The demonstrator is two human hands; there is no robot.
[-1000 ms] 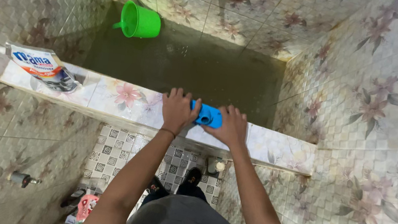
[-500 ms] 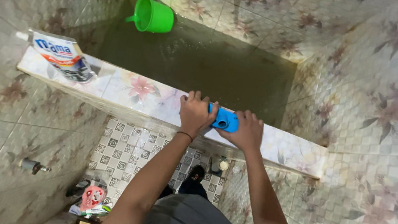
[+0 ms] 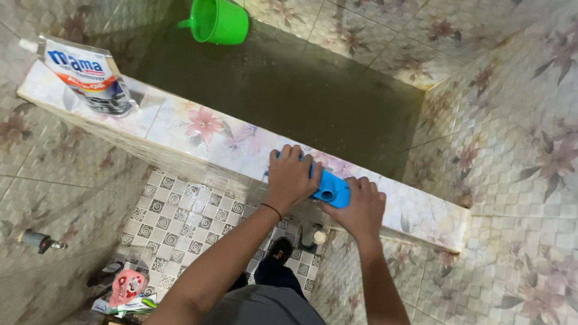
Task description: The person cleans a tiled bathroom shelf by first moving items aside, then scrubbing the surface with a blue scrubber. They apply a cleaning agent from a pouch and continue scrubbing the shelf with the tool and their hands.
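Pressing down on a blue brush [image 3: 331, 187], the left hand [image 3: 292, 178] and right hand [image 3: 363, 208] each keep a curled grip on it, on top of the tiled ledge [image 3: 183, 127]. Far left on that ledge lies a white soap pouch [image 3: 86, 77] with blue and red print. A green bucket [image 3: 218, 19] floats behind.
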